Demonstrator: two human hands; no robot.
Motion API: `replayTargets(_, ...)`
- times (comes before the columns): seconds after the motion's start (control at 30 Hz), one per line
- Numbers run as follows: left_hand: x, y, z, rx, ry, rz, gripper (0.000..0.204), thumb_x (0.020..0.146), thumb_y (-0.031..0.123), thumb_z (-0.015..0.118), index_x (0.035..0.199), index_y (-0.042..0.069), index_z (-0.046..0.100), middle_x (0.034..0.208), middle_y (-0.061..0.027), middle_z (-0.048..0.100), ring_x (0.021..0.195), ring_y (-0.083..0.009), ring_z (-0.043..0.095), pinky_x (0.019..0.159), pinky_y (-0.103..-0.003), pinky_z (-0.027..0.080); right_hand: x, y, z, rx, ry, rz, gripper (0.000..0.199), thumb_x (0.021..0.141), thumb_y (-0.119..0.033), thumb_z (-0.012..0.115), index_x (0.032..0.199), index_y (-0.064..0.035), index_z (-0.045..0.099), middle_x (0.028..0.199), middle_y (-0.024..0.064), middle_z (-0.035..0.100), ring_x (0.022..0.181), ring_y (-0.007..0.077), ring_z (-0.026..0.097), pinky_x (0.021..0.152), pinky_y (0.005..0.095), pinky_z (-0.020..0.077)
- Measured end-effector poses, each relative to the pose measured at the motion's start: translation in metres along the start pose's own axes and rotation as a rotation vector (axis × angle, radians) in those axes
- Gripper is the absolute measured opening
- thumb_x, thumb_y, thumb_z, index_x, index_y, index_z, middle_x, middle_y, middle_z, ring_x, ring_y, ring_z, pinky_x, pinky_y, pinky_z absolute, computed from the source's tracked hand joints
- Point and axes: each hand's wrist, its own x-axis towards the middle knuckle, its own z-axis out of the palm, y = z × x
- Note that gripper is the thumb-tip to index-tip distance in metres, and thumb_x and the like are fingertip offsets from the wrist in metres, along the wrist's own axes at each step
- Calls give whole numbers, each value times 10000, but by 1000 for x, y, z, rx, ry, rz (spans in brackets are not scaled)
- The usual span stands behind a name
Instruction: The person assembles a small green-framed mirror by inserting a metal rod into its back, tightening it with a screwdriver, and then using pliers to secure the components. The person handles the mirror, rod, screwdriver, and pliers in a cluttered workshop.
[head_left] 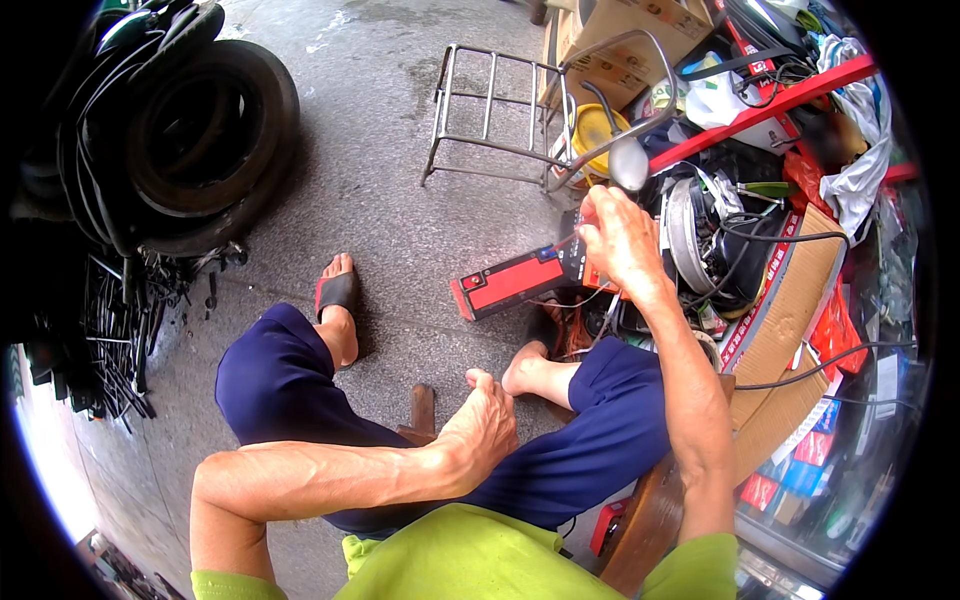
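Red-black case (515, 283) near right grip (620, 238), curled, hold unclear; left grip (480, 425) loosely clenched

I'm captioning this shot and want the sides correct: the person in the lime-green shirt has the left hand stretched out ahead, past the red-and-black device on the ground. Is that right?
Not quite: in the head view, it is the right hand that is stretched out ahead, past the red-and-black device. The left hand is held closer to the body.
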Motion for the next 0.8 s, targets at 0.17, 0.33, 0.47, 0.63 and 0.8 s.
replayTargets(0.17,-7,1,0,27,11,-37,345,912,317,419,998,43,611,933,-121,613,904,-276,575,859,-460,369,2,-15,-20,135,204,-84,157,769,-95,653,851,-10,550,813,165,599,756,343,606,697,431,475)
replayTargets(0.33,-2,6,5,48,-8,-50,468,938,414,363,1007,25,613,920,-125,615,906,-288,571,878,-475,365,-9,-43,-12,340,20,-141,146,772,-91,655,830,-1,556,778,161,597,758,335,599,700,413,473)
replayTargets(0.47,-2,5,1,48,-24,-40,485,940,424,364,1033,20,615,928,-127,616,911,-291,571,882,-485,363,-14,-45,4,284,-48,-224,138,790,-104,621,849,-8,541,807,171,570,776,366,585,685,434,469)
replayTargets(0.63,-2,3,-5,47,-60,-1,450,940,379,377,1070,21,615,987,-130,608,944,-301,568,886,-498,361,-15,-48,8,320,-77,-234,150,795,-111,617,867,-12,529,812,174,561,776,373,580,678,442,465)
replayTargets(0.8,-3,1,-9,8,-72,33,335,876,187,456,1118,17,615,1069,-185,601,970,-356,571,859,-542,396,-15,-48,15,297,-93,-263,150,805,-122,607,866,-13,524,809,175,556,772,376,576,675,444,463)
